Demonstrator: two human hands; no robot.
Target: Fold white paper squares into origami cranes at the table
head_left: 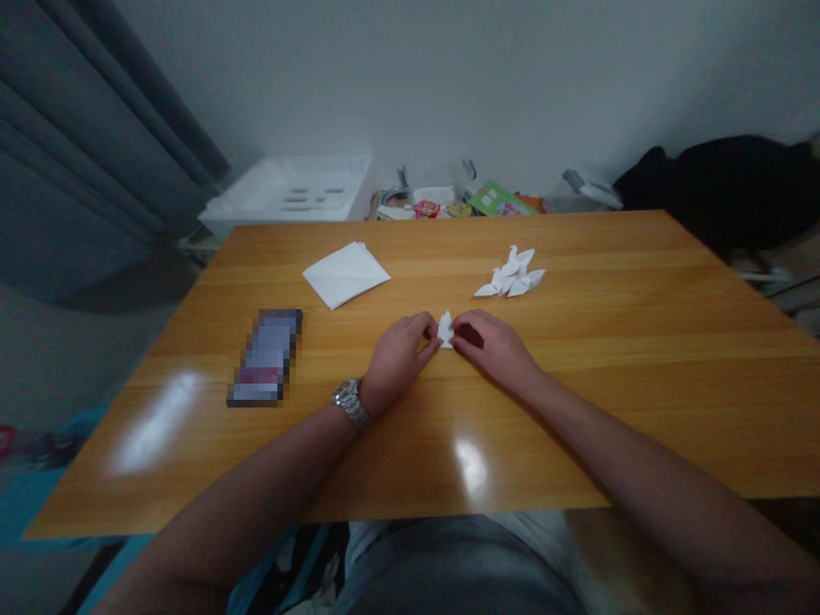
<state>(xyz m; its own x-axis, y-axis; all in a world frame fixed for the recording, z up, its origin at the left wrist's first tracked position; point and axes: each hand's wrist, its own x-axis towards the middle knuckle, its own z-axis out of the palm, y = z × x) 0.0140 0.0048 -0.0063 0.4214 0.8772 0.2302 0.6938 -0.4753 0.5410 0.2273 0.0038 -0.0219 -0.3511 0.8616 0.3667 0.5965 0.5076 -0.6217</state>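
Note:
A small piece of folded white paper (446, 331) is pinched between my two hands just above the wooden table. My left hand (401, 354), with a metal watch (350, 402) at its wrist, grips the paper's left edge between thumb and fingers. On the opposite edge, my right hand (492, 343) pinches it with thumb and forefinger. The paper comes to a point at its top; its finer folds are too small to make out. Beyond my right hand, several folded paper cranes (511, 275) lie in a cluster.
A stack of white paper sheets (347, 274) lies at the back left of the wooden table (641, 342). Nearer me on the left is a phone (266, 357) with a blurred screen. Past the far edge stand a white tray-like box (301, 188) and a green booklet (503, 199).

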